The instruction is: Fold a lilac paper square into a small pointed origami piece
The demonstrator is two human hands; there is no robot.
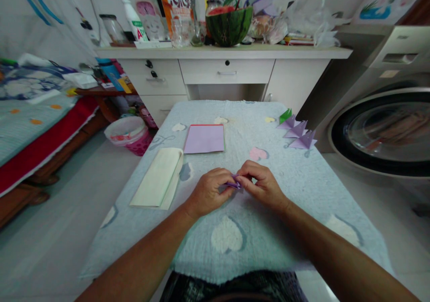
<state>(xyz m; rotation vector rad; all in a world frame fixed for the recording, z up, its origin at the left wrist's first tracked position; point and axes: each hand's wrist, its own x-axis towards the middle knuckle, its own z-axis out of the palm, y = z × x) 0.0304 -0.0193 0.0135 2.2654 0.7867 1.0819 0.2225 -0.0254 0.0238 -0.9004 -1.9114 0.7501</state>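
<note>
Purple paper (235, 184), folded small, is pinched by the left hand (215, 186) and right hand (262, 183), thumbs and fingers closed on it and hiding most of the folds, around mid-cloth (298, 181). Square stack (204, 140) lies just beyond, cream sheet (155, 179) to the left, folded birds (303, 140) off far right. Watermelon (228, 28) and clutter crowd the counter (221, 52) behind.

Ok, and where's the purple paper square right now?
In the head view, the purple paper square lies slightly left of centre on the table, beyond the left hand, by the far right corner of the folded cream paper.
</note>
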